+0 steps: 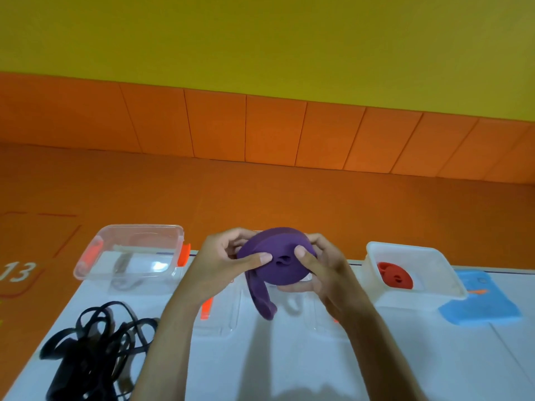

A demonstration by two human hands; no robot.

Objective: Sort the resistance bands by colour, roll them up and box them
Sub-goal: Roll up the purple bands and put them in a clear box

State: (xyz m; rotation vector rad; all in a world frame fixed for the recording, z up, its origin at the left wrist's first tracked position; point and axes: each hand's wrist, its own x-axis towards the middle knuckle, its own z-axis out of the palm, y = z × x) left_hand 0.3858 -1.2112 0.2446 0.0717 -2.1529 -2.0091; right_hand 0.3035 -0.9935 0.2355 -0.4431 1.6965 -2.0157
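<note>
Purple roll (275, 257) held between both hands above the counter (289, 357), left hand (228, 264) and right hand (321, 270) gripping opposite edges, flat face toward camera, loose tail (262, 299) hanging down.

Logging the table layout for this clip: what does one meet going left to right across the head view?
Tangled black resistance bands → left hand → purple rolled resistance band → right hand → translucent white plastic box → flat blue lid.
</note>
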